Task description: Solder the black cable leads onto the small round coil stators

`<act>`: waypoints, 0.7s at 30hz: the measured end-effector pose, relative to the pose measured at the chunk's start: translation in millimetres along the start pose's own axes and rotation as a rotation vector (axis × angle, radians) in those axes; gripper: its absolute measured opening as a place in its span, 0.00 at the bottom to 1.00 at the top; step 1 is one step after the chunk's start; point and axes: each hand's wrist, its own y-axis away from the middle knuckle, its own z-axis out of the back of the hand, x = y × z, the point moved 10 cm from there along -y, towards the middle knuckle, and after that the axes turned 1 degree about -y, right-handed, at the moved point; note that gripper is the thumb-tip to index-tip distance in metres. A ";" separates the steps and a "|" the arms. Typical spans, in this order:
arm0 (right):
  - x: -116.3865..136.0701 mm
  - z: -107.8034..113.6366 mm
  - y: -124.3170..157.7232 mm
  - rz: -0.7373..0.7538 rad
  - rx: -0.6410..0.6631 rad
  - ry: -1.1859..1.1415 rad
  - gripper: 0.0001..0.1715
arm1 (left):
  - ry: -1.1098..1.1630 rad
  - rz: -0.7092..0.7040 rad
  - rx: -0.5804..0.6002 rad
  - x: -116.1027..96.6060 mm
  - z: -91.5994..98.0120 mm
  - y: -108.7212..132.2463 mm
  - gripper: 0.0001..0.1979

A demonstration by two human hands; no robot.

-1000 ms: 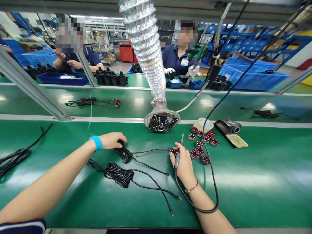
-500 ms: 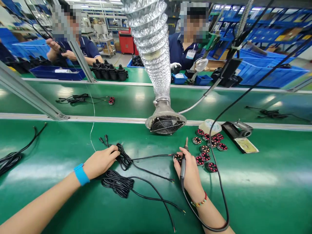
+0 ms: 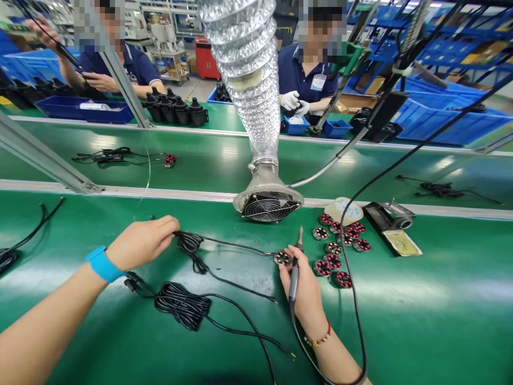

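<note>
The left hand (image 3: 140, 243) had drawn the upper cable bundle (image 3: 189, 241) leftward, its grip pinched shut on the coil; its lead ran to the stator (image 3: 282, 258) on the table (image 3: 441, 310); the right hand (image 3: 304, 286) kept its grip closed round the soldering iron (image 3: 295, 264), fingertips at that stator; the lead's end there was hidden, the bundle's plugs now behind the left hand.

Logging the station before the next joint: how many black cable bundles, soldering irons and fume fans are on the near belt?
Black cable bundles: 3 - held bundle in the left hand, loose bundle nearer the person, edge bundle far left
Soldering iron: 1, in the right hand
Fume fan: 1
Total: 5
</note>
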 end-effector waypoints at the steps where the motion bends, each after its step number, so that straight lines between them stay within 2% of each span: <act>1: 1.5 -1.9 0.2 0.000 0.012 -0.040 0.21 | -0.052 0.027 0.034 6.4 -1.1 -5.0 0.14; 6: 9.3 1.3 0.2 0.061 -0.002 -0.139 0.22 | -0.130 0.199 0.089 40.9 5.9 -17.0 0.13; 9: 9.3 7.4 -1.0 0.077 -0.036 -0.154 0.20 | -0.177 0.301 0.094 48.3 8.4 -19.3 0.16; 12: 14.6 21.5 -2.0 0.109 -0.090 -0.135 0.18 | -0.130 0.253 0.136 23.4 -5.2 -23.0 0.19; 15: 21.8 46.1 -3.6 0.114 -0.100 -0.070 0.17 | 0.113 0.018 0.299 -28.2 -36.7 -17.7 0.20; 17: 25.9 64.5 -5.2 0.120 -0.049 0.011 0.17 | 0.223 -0.068 0.383 -48.1 -51.6 -5.5 0.20; 19: 23.7 84.5 -6.4 0.112 -0.008 0.080 0.17 | 0.252 -0.037 0.400 -43.3 -60.6 7.4 0.19; 21: 13.0 100.1 -7.2 0.082 0.027 0.107 0.17 | 0.265 0.003 0.367 -27.2 -66.3 19.1 0.17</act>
